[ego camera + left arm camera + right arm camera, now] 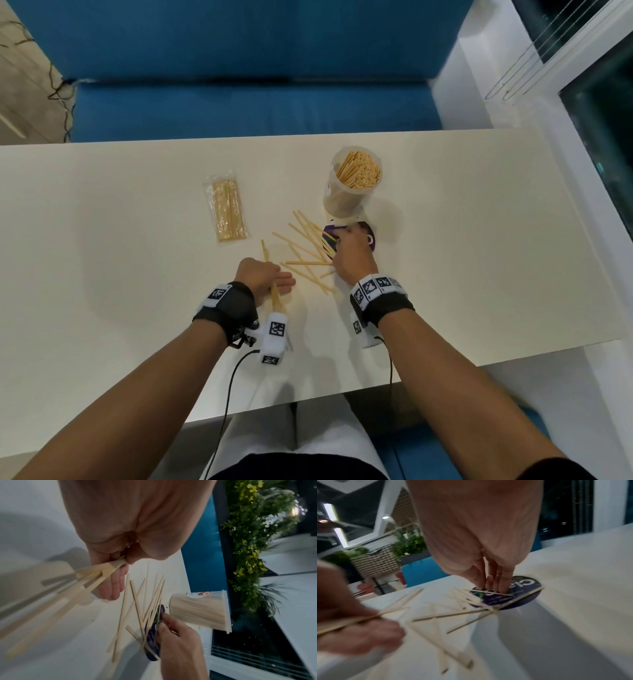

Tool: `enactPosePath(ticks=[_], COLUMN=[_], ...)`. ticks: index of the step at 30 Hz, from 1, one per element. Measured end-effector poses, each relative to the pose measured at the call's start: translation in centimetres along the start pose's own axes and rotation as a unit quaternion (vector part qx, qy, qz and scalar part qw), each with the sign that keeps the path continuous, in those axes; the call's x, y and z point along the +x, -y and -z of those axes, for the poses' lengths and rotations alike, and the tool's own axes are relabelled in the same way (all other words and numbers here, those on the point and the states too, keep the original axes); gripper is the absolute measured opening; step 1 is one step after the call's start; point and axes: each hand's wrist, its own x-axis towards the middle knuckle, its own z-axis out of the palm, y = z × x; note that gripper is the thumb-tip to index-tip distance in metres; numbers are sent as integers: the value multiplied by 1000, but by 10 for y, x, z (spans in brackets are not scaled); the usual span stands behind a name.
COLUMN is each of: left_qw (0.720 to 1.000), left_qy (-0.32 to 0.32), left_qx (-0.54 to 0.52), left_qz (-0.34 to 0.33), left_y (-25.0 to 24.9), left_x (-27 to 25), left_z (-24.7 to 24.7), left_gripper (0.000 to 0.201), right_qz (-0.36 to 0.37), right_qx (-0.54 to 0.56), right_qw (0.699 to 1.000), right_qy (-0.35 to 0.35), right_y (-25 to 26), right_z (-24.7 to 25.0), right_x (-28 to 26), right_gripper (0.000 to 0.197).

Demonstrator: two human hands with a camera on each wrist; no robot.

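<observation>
Packet point(227, 207) left of jar point(352, 183), loose skewers point(305, 250) before both

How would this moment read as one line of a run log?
left hand: holds stick bundle | right hand: fingertips on loose sticks over purple lid, grip unclear | cup: upright, full of sticks | packet: lies apart, untouched
</observation>
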Motion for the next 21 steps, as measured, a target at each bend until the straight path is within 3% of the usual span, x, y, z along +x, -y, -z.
enactPosePath(ticks=[5, 9, 13, 16, 18, 21], left_qw=[999, 996, 996, 992, 988, 988], left_qy=[-5, -38, -62, -94, -110, -100], left_qx=[-50, -66, -43, -23, -9, -10], left_qz=[-9, -36, -53, -85, -110, -117], left_y=[0, -1, 4, 4, 4, 5], left_x=[3, 6, 10, 17, 18, 20], left_z=[-6, -7, -4, -4, -4, 1], left_gripper=[36, 38, 37, 28, 20, 24], right_qz=[64, 3, 2, 37, 72, 85], right_qx=[39, 101, 43, -3, -95, -164], right_qw=[995, 995, 996, 999, 993, 983], right_qy=[60, 11, 72, 27, 5, 21], right_y=[10, 11, 28, 41, 47, 58], right_z=[-25, -22, -23, -38, -45, -50], right_x=[-11, -6, -9, -18, -21, -22], right_gripper=[29, 14, 56, 38, 24, 17])
